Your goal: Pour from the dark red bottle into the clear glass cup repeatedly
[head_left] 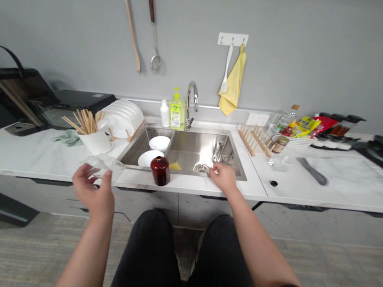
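Note:
My left hand [94, 191] is closed on a clear, crinkled-looking piece of plastic [105, 163], held over the counter left of the sink; its exact kind is blurred. At the front rim of the steel sink [194, 148], my right hand [223, 177] has its fingers curled together, and I cannot make out whether anything is in them. Between my hands a dark red-brown bottle [161, 171] stands upright on the counter's front edge. Two white bowls [159, 143] sit in the rack at the sink's left side. A small black cap [273, 183] lies on the counter to the right.
A white pot of chopsticks [95, 142] and a rack of white plates [124, 117] stand on the left. Behind the sink are a tap [190, 103] and a green soap bottle [177, 112]. To the right are a wooden rack [254, 143] and a dark grey strip [312, 171].

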The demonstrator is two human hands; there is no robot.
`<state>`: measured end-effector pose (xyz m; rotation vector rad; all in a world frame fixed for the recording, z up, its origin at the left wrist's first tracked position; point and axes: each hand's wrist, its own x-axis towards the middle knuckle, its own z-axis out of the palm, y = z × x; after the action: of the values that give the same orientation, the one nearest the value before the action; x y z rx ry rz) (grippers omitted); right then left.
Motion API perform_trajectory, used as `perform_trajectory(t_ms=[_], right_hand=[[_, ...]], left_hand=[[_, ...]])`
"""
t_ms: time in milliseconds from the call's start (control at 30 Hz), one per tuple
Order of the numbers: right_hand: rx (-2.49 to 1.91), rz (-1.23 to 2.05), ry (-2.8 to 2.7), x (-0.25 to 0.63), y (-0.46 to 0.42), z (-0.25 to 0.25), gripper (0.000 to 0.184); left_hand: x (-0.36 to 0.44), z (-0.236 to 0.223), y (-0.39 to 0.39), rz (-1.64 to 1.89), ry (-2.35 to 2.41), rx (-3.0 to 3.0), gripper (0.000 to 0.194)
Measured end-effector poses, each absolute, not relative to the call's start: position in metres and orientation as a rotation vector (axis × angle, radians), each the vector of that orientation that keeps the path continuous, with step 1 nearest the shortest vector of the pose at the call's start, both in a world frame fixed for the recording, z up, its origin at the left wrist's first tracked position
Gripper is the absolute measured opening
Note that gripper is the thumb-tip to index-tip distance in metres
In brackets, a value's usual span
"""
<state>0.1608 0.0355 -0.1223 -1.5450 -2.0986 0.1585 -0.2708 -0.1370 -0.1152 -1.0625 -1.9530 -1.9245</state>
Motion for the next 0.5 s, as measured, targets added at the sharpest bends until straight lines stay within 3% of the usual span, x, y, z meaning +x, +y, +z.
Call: perform_trajectory(t_ms=[100,200,267,333,500], right_hand=[[-1.090,0.563,-2.043,0.163,0.006,-0.124,0.033],[-0.656,1.045,-1.992,0.163,-0.034,-0.127,0.084],[-0.533,1.250,-1.928,0.165,-0.055,-0.129,0.108],[-0.548,1.315,-1.849,0.169,-0.061,-0.132,0.109],[-0.759,1.178,-1.773,0.196,-0.012,-0.140,0.088]], left_hand=[[-0.204,-0.118,-0.162,-2.022,-1.802,-1.370,0.067],[-0.141,-0.126,-0.166,-2.070,-1.730,-1.890,0.070],[-0.101,-0.131,-0.155,-2.083,-1.625,-2.212,0.073],[-0.066,-0.137,-0.133,-2.136,-1.513,-2.433,0.073],[-0.014,-0.149,-0.048,-2.361,-1.476,-2.613,0.064]])
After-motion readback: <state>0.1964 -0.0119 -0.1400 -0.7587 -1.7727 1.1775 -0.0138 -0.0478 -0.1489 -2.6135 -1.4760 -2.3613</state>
